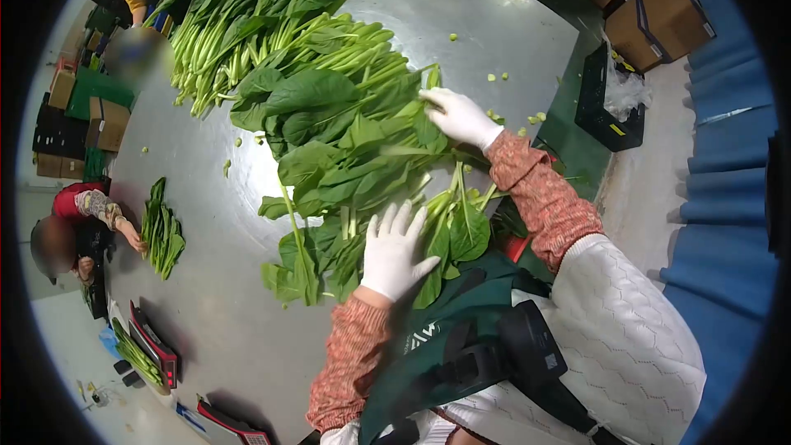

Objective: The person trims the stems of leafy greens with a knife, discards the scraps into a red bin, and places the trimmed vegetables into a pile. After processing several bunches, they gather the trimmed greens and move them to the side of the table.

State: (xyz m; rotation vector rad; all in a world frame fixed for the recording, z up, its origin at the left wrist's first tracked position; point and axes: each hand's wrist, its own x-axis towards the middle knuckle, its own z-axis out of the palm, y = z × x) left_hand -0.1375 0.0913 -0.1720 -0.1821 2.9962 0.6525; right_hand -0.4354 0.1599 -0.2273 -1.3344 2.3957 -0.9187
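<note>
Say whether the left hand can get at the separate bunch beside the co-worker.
Probably not from here: the bunch lies well across the table from the left hand, with a co-worker's hand at its edge.

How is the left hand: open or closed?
Open: the white-gloved left hand has its fingers and thumb fanned apart, back upward, at the leafy greens.

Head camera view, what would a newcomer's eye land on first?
Probably the big heap of leafy greens sprawled across the metal table. Next, the wearer's white-gloved hands: the left hand at the heap's near edge, the right hand toward its right side. The blue curtain along the picture's right edge also stands out.
</note>
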